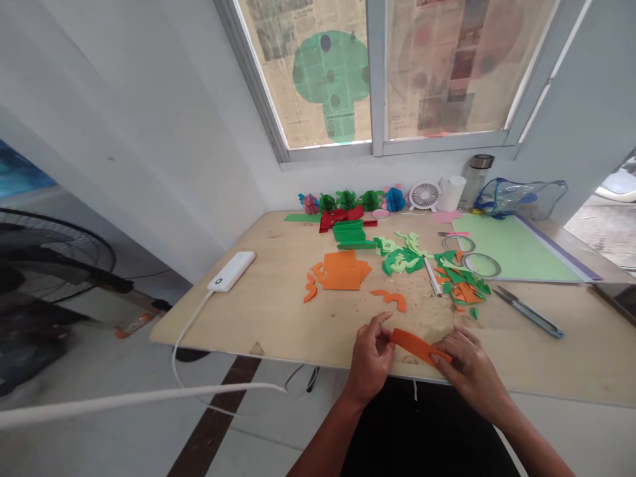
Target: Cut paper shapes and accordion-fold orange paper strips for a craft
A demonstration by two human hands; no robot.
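Observation:
Near the table's front edge, a folded strip of orange paper is held between my two hands. My left hand pinches its left end with thumb and fingers, the index finger raised. The right end is gripped by my right hand, thumb on top. Just beyond lies a curved orange paper cutout. Farther left are orange paper sheets in a stack, with small curved orange scraps beside them. Slim scissors rest on the right, apart from my hands.
Green paper cutouts, a white pen and green and orange scraps cover the table's middle right. Rolls of tape lie by a light green sheet. A white power bank with a cable sits left; a small fan stands behind.

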